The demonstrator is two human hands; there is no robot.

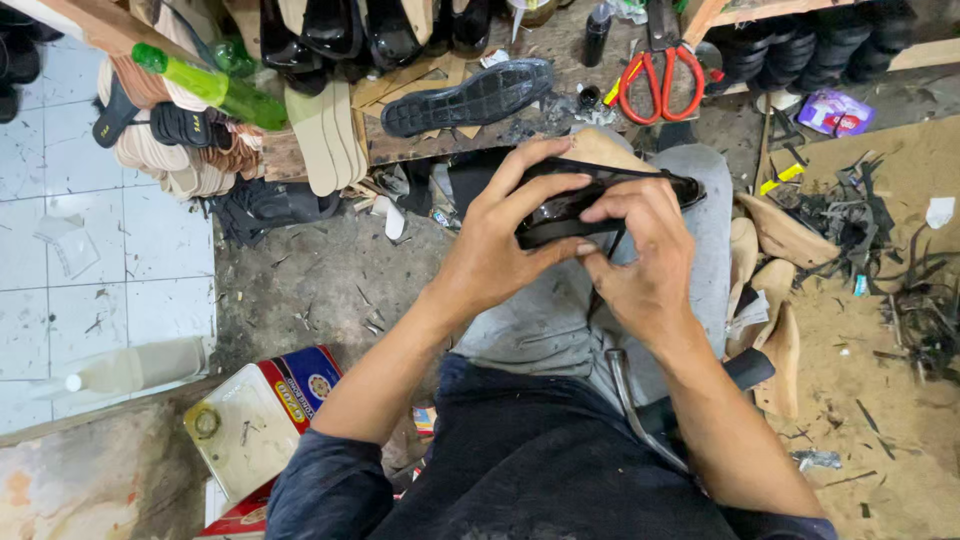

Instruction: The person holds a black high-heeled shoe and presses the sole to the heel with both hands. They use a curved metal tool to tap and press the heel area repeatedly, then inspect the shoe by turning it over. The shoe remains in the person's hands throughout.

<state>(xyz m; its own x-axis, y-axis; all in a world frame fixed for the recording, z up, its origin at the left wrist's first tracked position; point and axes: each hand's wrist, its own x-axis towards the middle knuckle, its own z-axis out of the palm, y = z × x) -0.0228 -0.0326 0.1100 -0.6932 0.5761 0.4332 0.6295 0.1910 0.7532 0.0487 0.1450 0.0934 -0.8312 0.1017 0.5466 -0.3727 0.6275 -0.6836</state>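
Gripping black shoe upper (pixel 560 205) w/ both hands: left (pixel 495 245), right (pixel 645 265), fingers curled tight.

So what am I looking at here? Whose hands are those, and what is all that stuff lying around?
There is no machine. The picture comes from a camera worn on a person's head, looking down, so you see their own arms and lap. The left hand and the right hand both grip a shiny black shoe resting on the knee. Ahead lies a loose black sole, red-handled scissors, a green bottle and a stack of pale insoles. More black shoes stand in a row at the top. By the left elbow sits an open tin. Scraps litter the floor.
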